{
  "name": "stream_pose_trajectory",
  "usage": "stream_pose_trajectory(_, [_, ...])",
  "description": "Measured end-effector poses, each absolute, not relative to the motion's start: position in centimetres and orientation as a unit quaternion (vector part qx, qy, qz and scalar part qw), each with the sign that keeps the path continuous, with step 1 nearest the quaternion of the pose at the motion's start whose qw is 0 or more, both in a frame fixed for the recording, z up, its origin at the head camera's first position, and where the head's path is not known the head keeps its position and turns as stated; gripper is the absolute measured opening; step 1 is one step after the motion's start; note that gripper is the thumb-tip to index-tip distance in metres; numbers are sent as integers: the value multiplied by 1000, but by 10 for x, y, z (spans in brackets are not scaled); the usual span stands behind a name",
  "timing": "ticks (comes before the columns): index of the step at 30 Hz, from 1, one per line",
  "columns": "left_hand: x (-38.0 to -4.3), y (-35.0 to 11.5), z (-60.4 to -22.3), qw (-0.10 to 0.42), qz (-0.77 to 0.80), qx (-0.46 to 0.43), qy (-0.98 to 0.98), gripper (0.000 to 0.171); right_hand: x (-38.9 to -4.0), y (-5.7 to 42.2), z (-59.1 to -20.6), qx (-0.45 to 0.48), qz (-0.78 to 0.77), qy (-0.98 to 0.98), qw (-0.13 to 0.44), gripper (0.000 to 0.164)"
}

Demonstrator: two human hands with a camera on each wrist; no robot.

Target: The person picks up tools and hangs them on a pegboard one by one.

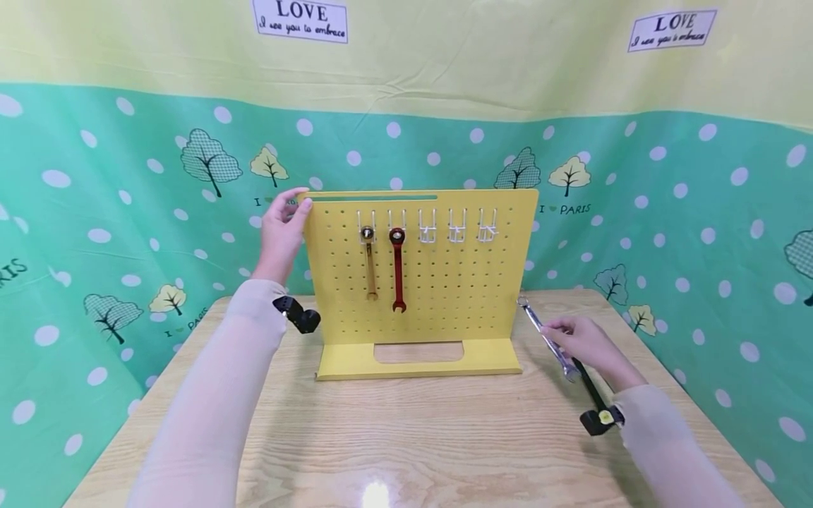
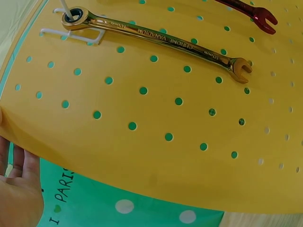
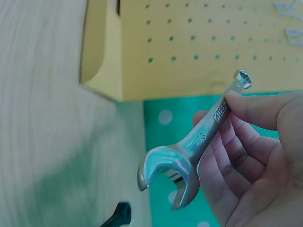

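Observation:
A yellow pegboard (image 1: 419,282) stands upright on its base. My left hand (image 1: 282,236) grips its upper left edge, thumb in front; in the left wrist view only part of that hand (image 2: 21,194) shows. From white hooks hang a gold-coloured ratchet wrench (image 1: 370,264) and a red ratchet wrench (image 1: 398,271). To the right of the board, my right hand (image 1: 587,346) holds a silver combination wrench (image 1: 546,339) between thumb and fingers. In the right wrist view the wrench's open jaw end (image 3: 173,165) points toward the camera and its ring end toward the board.
Three more white hooks (image 1: 457,229) on the board carry no tool. Below my right hand is a slender black item (image 1: 591,384), partly hidden, kind unclear. The wooden table (image 1: 406,430) spreads in front of the board, and a patterned curtain (image 1: 394,155) hangs behind.

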State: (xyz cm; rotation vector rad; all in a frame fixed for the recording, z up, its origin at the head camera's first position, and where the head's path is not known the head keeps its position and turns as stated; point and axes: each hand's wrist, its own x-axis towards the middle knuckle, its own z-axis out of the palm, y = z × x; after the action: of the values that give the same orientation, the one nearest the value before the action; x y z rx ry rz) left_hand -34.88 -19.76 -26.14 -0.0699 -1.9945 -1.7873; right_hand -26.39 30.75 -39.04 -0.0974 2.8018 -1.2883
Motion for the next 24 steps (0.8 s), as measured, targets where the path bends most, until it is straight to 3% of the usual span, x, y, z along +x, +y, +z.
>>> stream_pose_trajectory(24, [-351,-198,-263,237,-654,-33,-717,40,-279,215,-347,-135,-487,863,0,34])
